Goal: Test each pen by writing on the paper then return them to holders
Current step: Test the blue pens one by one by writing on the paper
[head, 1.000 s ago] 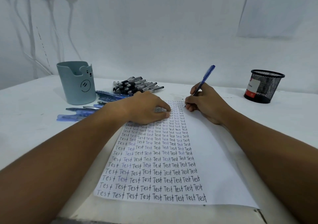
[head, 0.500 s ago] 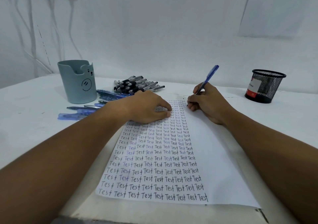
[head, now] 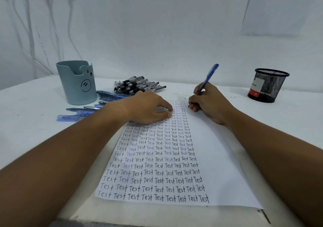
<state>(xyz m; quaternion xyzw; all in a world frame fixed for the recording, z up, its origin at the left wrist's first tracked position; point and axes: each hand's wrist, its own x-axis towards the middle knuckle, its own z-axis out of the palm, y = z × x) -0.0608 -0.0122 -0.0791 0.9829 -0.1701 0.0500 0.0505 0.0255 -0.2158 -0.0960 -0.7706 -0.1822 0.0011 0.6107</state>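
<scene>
Rightward by one column, the right hand [head: 208,102] pinches the blue pen [head: 208,77]; left hand [head: 148,108] fingers [head: 167,110], pressed together, steady the paper [head: 218,157] at 12 o'clock.

The paper [head: 218,157] lay at the centre of the desk [head: 26,130]. The bear-faced holder [head: 76,83] stood at far left, with loose pens [head: 83,112] before it and a pile of pens [head: 138,85] to its right. The mesh holder [head: 269,85] stood at far right. The left hand [head: 148,109] rested on the paper's upper part; the right hand [head: 208,102], beside it, held a pen [head: 208,77] to the paper.
</scene>
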